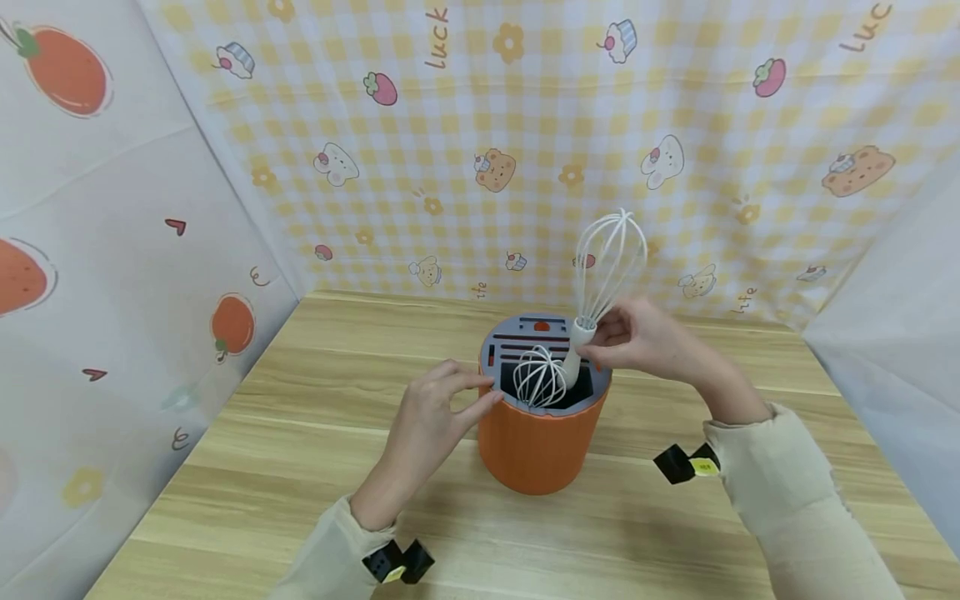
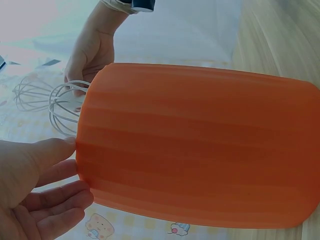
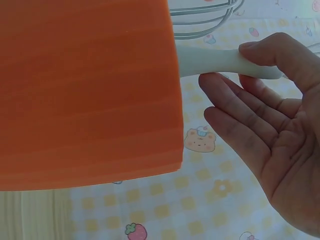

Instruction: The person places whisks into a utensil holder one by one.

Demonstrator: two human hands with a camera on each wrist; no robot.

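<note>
An orange utensil holder (image 1: 536, 446) with a grey slotted top stands upright on the table. My right hand (image 1: 637, 337) pinches the pale handle of a large whisk (image 1: 611, 258), its wires pointing up. In the right wrist view, the thumb and fingertips hold that handle (image 3: 215, 61), whose lower end is hidden inside the holder. A smaller whisk (image 1: 538, 379) stands in the same front opening, its wire head showing above the rim. My left hand (image 1: 435, 408) touches the holder's left rim with thumb and fingertips; in the left wrist view, its other fingers are loosely bent.
The holder's top has several narrow slots (image 1: 525, 348) behind the larger opening. Wooden table (image 1: 315, 467) surrounds the holder. A yellow checked cloth (image 1: 420, 167) hangs behind it, and a white printed cloth (image 1: 112, 275) hangs at left.
</note>
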